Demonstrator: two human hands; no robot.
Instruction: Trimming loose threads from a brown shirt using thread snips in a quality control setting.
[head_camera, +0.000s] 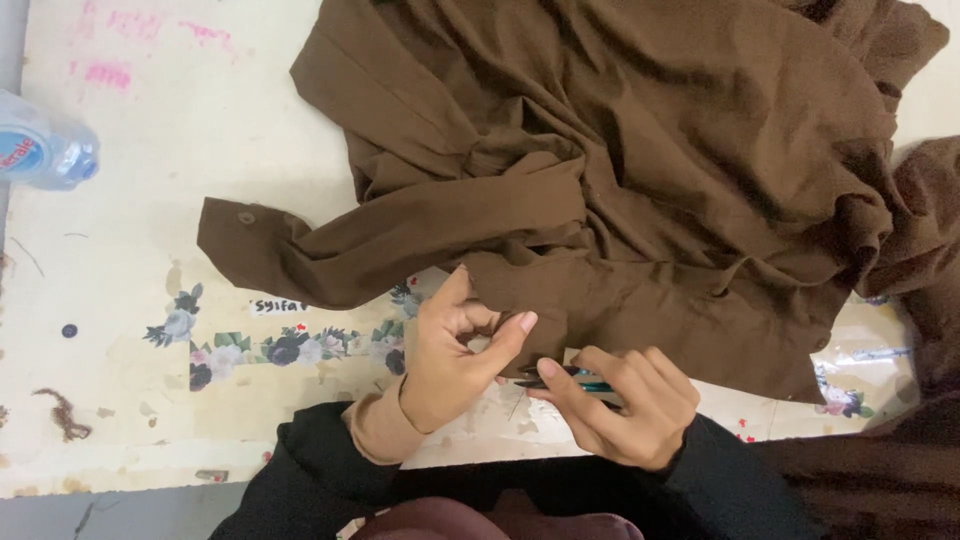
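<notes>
Pinching the near hem of the soft, limp brown garment (620, 170) spread across the table (150, 180) with left hand (455, 355), right hand (625, 405) closed on small teal-handled snips (570, 378); light, likely best gripped at the hem.

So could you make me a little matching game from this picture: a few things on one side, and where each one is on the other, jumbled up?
Things:
1. brown garment
2. plastic bottle
3. dark button
4. green-handled tool

Places:
A. far left edge of the table, lying down
B. in the right hand
C. spread over the top and right of the table
D. alone on the table, left of the flower stickers

Pairs: 1-C, 2-A, 3-D, 4-B
</notes>
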